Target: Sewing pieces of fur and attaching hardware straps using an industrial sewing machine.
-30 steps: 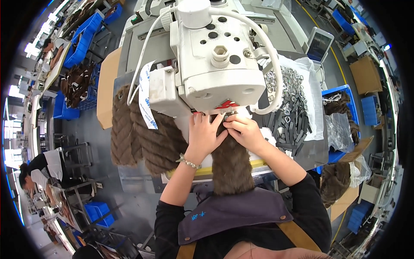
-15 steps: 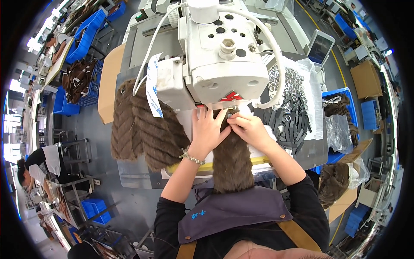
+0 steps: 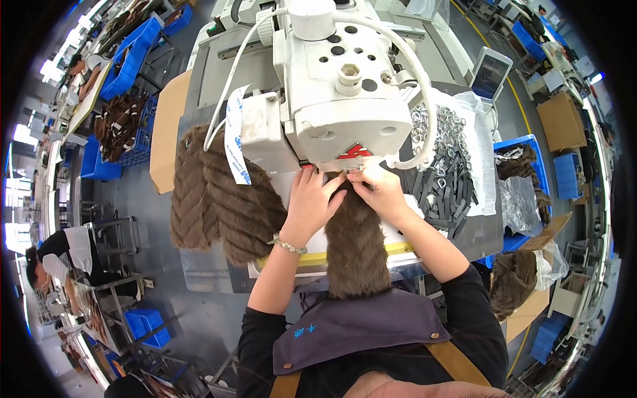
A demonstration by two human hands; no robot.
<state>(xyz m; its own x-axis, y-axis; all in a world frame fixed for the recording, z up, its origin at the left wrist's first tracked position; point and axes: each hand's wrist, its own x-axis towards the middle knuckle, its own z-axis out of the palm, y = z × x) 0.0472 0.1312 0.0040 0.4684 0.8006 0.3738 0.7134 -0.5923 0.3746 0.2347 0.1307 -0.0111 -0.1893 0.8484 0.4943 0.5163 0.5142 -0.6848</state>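
Note:
A long brown fur strip (image 3: 357,255) runs from under the white sewing machine head (image 3: 352,123) toward my apron. At its far end, my left hand (image 3: 310,204) lies by the left edge, fingers stretched forward under the head and index fingertip on the fur. My right hand (image 3: 379,191) is closed in a pinch at the same end, close to the left index fingertip. Whatever sits between its fingertips is too small and covered to make out. The machine head hides the needle area.
A larger brown fur piece (image 3: 222,192) with a chevron pattern lies left of the machine. To the right are metal hooks and rings (image 3: 441,129) and several black straps (image 3: 444,199). Farther right stands a blue crate (image 3: 545,166) with fur and plastic.
My left hand has shifted slightly left and its fingers have drawn nearer together. The right fingertips have moved a little farther under the machine head; the small grey piece beside them is now hidden.

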